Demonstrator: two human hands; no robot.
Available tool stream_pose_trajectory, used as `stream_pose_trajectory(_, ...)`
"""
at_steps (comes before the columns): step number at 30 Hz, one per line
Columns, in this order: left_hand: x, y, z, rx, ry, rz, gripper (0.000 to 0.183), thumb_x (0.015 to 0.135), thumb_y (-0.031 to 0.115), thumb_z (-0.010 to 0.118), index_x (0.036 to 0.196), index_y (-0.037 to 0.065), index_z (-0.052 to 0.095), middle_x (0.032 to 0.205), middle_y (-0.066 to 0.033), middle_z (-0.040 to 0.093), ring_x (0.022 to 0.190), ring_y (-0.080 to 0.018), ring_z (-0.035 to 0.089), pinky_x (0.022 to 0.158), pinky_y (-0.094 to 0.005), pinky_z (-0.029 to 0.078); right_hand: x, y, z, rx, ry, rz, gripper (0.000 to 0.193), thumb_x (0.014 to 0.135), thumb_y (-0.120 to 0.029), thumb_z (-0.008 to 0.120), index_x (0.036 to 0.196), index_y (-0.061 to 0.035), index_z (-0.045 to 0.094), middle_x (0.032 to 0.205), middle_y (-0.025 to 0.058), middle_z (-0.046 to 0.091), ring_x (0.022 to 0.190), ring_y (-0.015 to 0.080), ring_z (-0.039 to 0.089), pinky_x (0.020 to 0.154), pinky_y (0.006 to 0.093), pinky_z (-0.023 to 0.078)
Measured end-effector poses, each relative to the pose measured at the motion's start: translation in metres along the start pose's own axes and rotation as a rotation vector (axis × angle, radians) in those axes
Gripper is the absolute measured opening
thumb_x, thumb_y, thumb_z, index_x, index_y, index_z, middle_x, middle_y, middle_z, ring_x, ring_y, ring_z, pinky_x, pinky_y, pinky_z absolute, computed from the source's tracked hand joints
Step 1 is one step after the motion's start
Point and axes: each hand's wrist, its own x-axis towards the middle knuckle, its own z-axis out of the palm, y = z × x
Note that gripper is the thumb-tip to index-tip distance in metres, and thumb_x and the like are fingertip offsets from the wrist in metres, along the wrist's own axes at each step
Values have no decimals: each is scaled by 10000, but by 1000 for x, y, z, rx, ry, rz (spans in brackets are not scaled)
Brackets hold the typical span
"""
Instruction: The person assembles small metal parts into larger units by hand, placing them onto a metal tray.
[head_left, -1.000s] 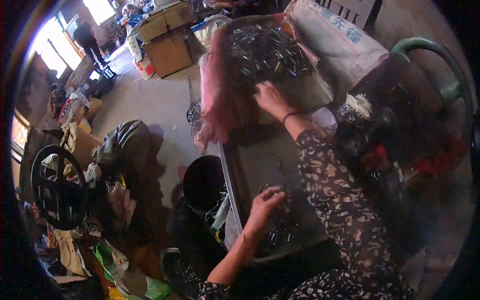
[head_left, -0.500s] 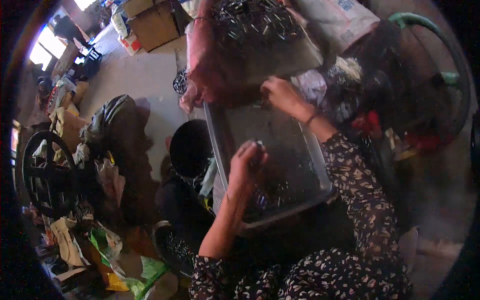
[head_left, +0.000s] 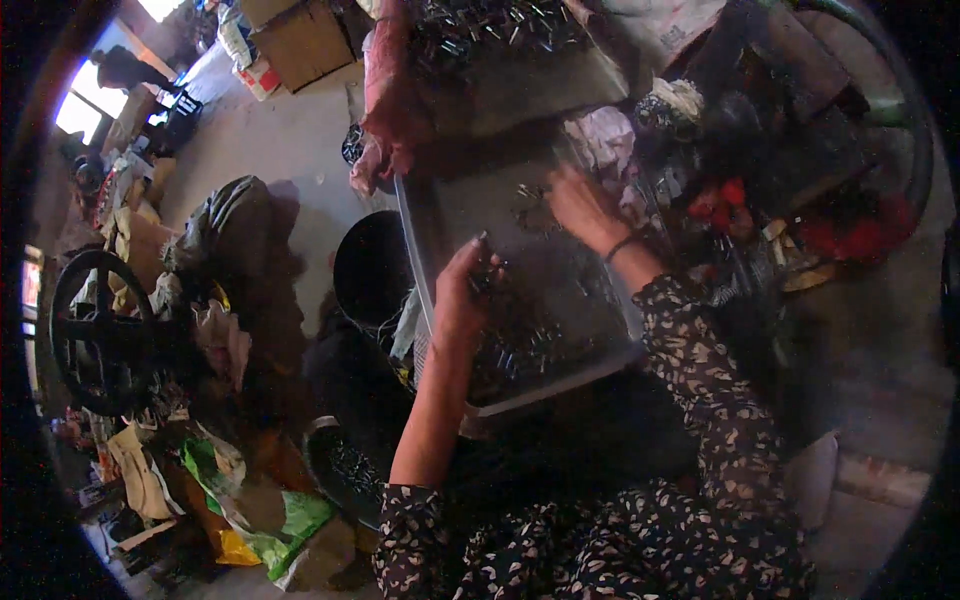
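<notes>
Our left hand (head_left: 464,282) curls round pins (head_left: 485,238); our right hand (head_left: 588,212) is blurred, its fingers unclear. Plenty seems undone: loose pins (head_left: 530,345) near in the tray (head_left: 475,200), a heap (head_left: 500,28) far.

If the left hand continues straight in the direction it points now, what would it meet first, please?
The left hand would cross above the tray, then probably meet the near part of the far surface bearing metal pieces; depth is unclear, so it might pass over.

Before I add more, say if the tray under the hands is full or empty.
Partly full: the tray shows bare surface beyond shiny pieces gathered toward its near end.
</notes>
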Motion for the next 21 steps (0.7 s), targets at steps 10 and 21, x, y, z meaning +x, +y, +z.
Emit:
stream_pose_trajectory(10, -16, -7, -1, 123, -153, 11, 195, 772, 178, 534, 919, 49, 533, 766, -40, 559, 688, -122, 540, 586, -244, 427, -58, -32, -48, 334, 134, 57, 177, 680, -32, 522, 852, 11, 520, 823, 178, 520, 795, 345, 493, 683, 377, 399)
stream_pose_trajectory(21, -5, -48, 16, 333, -230, 162, 249, 725, 213, 602, 899, 49, 532, 657, -7, 515, 492, -70, 449, 416, -208, 359, -100, 1, -55, 989, 169, 313, 177, 681, -38, 568, 854, -40, 530, 781, 21, 517, 707, 113, 483, 634, 244, 405)
